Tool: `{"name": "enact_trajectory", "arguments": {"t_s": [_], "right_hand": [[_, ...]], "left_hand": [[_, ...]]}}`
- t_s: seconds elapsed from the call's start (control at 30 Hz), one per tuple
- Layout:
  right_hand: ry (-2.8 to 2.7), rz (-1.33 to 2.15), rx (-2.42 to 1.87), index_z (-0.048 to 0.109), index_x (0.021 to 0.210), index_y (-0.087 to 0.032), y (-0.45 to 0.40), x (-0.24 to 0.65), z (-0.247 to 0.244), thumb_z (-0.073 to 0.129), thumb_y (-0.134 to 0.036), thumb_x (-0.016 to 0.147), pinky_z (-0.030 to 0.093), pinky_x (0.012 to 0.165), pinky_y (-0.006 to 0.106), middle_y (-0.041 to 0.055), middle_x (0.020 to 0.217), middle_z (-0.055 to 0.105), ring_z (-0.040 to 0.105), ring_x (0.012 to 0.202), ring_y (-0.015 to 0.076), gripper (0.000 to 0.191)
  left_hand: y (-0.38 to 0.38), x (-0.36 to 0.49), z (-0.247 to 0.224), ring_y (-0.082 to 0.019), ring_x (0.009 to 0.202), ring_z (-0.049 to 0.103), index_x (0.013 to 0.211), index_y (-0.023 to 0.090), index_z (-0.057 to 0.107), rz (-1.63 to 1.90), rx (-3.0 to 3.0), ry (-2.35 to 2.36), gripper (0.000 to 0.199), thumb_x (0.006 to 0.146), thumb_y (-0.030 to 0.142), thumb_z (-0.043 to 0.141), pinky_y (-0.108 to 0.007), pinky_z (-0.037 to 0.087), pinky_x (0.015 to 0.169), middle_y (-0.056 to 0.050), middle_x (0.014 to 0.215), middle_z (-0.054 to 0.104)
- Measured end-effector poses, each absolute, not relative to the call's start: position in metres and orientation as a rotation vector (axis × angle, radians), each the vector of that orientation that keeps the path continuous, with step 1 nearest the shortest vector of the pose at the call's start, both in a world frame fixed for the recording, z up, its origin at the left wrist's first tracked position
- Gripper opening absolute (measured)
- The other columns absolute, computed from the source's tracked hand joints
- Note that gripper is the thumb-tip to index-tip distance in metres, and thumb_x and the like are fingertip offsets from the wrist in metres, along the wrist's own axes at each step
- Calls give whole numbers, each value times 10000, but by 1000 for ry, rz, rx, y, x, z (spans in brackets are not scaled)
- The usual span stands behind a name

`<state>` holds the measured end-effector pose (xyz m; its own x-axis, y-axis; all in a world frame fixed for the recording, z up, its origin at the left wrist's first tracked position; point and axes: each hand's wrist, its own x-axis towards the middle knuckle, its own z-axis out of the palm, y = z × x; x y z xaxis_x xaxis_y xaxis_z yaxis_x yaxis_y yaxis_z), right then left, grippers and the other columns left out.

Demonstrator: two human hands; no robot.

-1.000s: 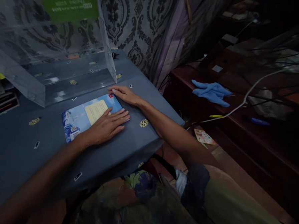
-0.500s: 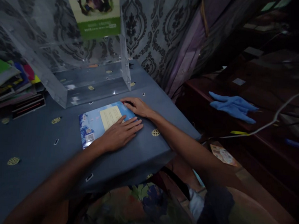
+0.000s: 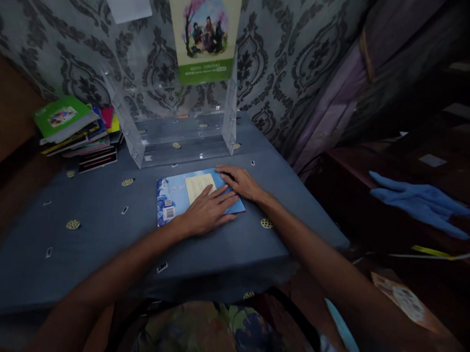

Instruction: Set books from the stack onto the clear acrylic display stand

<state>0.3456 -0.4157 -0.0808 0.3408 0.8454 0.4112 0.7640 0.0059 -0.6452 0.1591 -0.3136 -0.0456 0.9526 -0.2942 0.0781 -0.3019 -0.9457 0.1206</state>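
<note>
A blue book (image 3: 176, 190) lies closed on the cloth-covered table (image 3: 108, 253), showing a cream text panel, a barcode at the lower left and dark blue swirls along its left edge. My left hand (image 3: 206, 212) rests palm down across its lower right part, fingers outstretched. At the upper right corner of the book is my right hand (image 3: 242, 182), its fingers extended and slightly bent over the edge. Parts of the book's right side are hidden under both hands.
Behind the book stands a clear acrylic stand (image 3: 184, 155) holding a green-and-cream picture sheet (image 3: 205, 38). A stack of books (image 3: 70, 122) sits at the back left. On the dark red surface to the right are a blue glove (image 3: 423, 201) and a white cable (image 3: 469, 255).
The view has swung left, so everything appears farther right and the book stack shows fully. My left fingers have drawn back slightly from the book's right edge, exposing its lower right corner.
</note>
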Motion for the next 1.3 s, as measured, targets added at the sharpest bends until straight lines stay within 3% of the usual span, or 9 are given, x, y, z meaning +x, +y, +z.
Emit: {"name": "enact_trajectory", "arguments": {"t_s": [0.2,0.6,0.77,1.0,1.3], "right_hand": [[-1451,104,-1791,667,1282,-222,-416,345,-82,476,-305,977,448,1116,517,112,1372,649,582,1308,264,369],[-1541,36,-1887,627,1330,-195,-417,339,-78,454,-302,996,407,1148,515,122,1419,610,536,1356,262,391],[-1528,-4,-2008,615,1331,-141,-428,322,-76,444,-302,991,407,1147,498,163,1420,600,524,1365,278,414],[-1513,-95,-2126,596,1359,-172,-483,268,-68,485,-437,996,410,1132,539,173,1460,553,505,1363,324,463],[-1710,-230,-2140,448,1491,-256,-572,163,-65,575,-679,887,448,1027,633,197,1506,458,442,1353,389,748]], "left_hand": [[-289,158,-45,-200,1516,287,1502,157,416,92,2918,-267,580,1066,511,271,-443,206,1242,-123,1584,412],[-215,128,-54,-276,1514,288,1504,139,432,205,2985,327,564,1059,437,259,-524,233,1211,-135,1594,386],[-213,126,-60,-265,1510,302,1506,197,443,261,2958,255,552,1056,456,257,-516,229,1213,-102,1590,404],[-213,119,-52,-215,1501,322,1492,232,464,186,2841,-16,553,1057,507,261,-466,183,1235,-63,1576,434],[-215,118,-53,-200,1523,265,1484,240,478,48,2648,-192,552,1060,524,270,-430,158,1242,-51,1587,419]]}}
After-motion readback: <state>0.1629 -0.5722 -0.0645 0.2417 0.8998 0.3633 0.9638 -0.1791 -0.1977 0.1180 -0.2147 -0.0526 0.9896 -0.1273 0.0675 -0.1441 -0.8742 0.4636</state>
